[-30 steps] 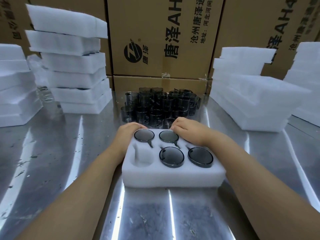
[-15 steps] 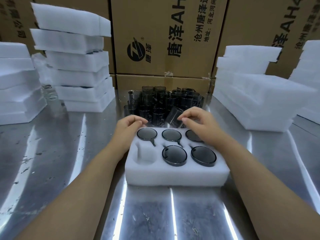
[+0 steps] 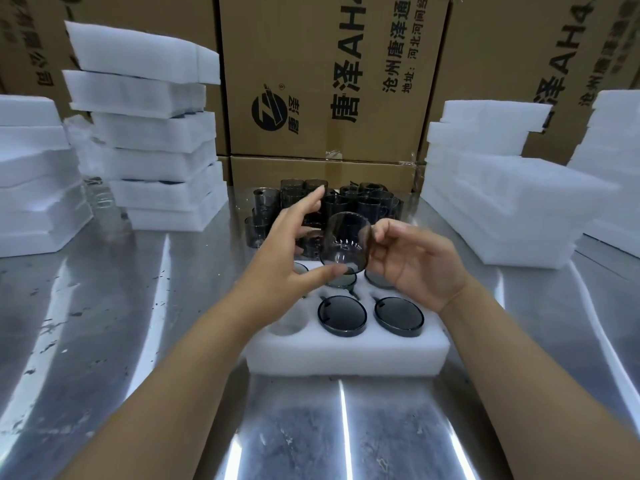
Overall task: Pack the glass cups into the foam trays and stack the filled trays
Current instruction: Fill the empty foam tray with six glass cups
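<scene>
A smoky glass cup [image 3: 346, 244] hangs tilted above the white foam tray [image 3: 346, 358]. My right hand [image 3: 412, 261] pinches the cup's right side with curled fingers. My left hand [image 3: 287, 247] is spread to the cup's left with straight fingers, and its thumb touches the cup's lower rim. Several cups sit in the tray's pockets, two of them plain at the front [image 3: 342, 315] [image 3: 399, 317]. The front left pocket [image 3: 287, 325] holds nothing. My hands hide part of the back row. Behind the tray stands a cluster of loose cups [image 3: 363, 202].
A tall stack of foam trays [image 3: 152, 133] rises at the back left, with a lower stack [image 3: 31, 168] beside it. More foam trays [image 3: 502, 209] are piled at the right. Cardboard boxes [image 3: 311, 81] wall off the back of the shiny metal table [image 3: 104, 323].
My right hand took a cup from the cluster and lifted it above the tray. My left hand rose from the tray's back left corner to meet the cup.
</scene>
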